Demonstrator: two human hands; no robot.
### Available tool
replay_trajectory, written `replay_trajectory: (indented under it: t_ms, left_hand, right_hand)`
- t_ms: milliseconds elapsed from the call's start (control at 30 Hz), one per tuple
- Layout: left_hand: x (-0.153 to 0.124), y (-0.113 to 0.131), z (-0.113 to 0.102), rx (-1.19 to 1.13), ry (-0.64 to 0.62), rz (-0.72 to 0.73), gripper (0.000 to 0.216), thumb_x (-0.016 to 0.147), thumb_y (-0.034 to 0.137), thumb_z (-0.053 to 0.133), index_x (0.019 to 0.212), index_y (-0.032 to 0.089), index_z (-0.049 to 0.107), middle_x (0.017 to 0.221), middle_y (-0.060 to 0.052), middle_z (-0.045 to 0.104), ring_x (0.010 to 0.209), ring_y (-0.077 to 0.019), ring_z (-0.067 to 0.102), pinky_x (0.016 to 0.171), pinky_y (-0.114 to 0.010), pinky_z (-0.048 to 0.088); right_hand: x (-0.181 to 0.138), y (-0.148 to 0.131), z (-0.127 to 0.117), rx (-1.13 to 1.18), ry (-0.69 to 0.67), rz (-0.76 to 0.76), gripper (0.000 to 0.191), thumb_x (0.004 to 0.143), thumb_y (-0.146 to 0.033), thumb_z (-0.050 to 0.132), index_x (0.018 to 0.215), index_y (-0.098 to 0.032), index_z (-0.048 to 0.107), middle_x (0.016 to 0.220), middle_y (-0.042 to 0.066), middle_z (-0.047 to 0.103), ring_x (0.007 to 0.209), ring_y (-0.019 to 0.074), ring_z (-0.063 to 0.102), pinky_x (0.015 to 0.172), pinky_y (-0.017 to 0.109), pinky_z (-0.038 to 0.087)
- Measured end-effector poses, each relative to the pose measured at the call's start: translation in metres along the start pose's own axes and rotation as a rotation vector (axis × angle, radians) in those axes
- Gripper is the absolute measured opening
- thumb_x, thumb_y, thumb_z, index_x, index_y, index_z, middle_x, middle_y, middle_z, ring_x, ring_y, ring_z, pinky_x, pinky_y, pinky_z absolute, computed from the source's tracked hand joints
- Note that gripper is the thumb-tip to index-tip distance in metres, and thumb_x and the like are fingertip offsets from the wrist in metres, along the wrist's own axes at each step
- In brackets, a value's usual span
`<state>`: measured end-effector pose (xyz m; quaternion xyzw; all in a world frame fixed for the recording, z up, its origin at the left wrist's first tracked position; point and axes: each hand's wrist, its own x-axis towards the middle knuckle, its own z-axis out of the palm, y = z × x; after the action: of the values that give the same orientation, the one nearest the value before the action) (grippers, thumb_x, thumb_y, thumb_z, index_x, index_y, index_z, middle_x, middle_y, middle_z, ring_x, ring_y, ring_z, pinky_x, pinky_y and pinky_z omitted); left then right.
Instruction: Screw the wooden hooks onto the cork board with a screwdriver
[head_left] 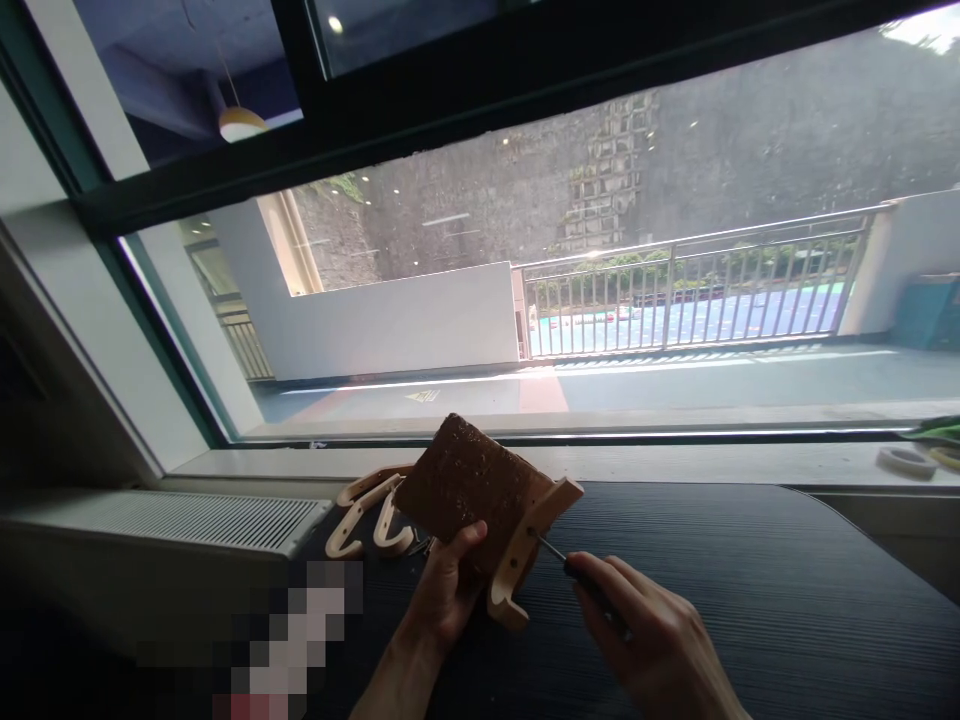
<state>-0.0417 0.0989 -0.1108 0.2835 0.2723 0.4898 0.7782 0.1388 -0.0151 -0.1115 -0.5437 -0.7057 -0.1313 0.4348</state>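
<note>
My left hand (pixel 450 590) grips a brown, speckled wooden board (pixel 480 480) from below, its thumb lying on the face. The board is tilted above the table. Along its right edge lies a pale wooden hook-shaped piece (pixel 521 545) with holes in it. My right hand (pixel 645 620) is closed around the dark handle of a screwdriver (pixel 555 552), whose shaft points at a hole in the hooked piece. The tip's exact contact is too small to make out. Behind my left hand, several similar wooden hooks (pixel 349 530) lie on the table, partly hidden by the board.
The dark table (pixel 750 570) stands against a white window sill (pixel 660 465). A vented white unit (pixel 210 520) adjoins it at the left. Rolls of tape (pixel 905 461) rest on the sill at the right. Beyond the window glass is a metal railing (pixel 667 295).
</note>
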Motion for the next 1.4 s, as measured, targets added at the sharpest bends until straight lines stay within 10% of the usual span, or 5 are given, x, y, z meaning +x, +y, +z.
replay_trajectory:
  t_ms: [1400]
  left_hand:
    - [-0.010,-0.008,0.011,0.236,-0.068,0.123,0.033,0.072,0.023,0.070,0.103,0.014,0.065,0.103,-0.007,0.069,0.098,-0.0242,0.062,0.083,-0.031,0.051]
  right_hand:
    - [-0.004,-0.001,-0.002,-0.218,-0.099,0.065,0.031,0.090,-0.018,0.041,0.115,-0.023,0.058,0.075,0.002,0.060,0.062,0.0130,0.059,0.052,0.022,0.039]
